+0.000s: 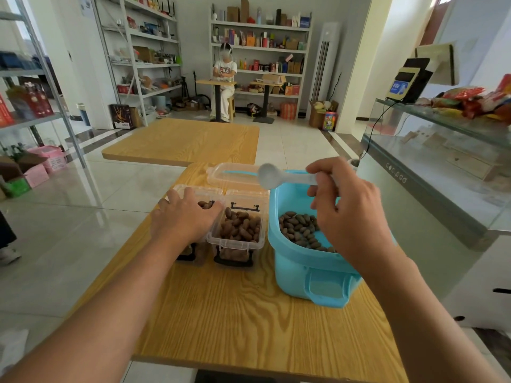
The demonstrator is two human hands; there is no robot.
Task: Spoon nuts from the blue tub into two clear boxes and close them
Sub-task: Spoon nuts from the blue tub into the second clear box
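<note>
A blue tub (301, 266) with brown nuts (301, 230) in it stands at the right of the wooden table (235, 322). To its left stand two clear boxes side by side. The right box (237, 230) is open and heaped with nuts. My left hand (185, 217) lies over the top of the left box (199, 193), fingers spread, hiding most of it; a few nuts show past my fingers. My right hand (348, 208) grips the handle of a pale scoop (272, 175) held above the tub, its bowl empty and turned toward me.
The tub's clear lid (235, 175) with a blue strip lies behind the boxes. A second wooden table (188, 139) stands beyond. A glass counter (442, 167) runs along the right. Shelves line the left wall and the back, where a person sits.
</note>
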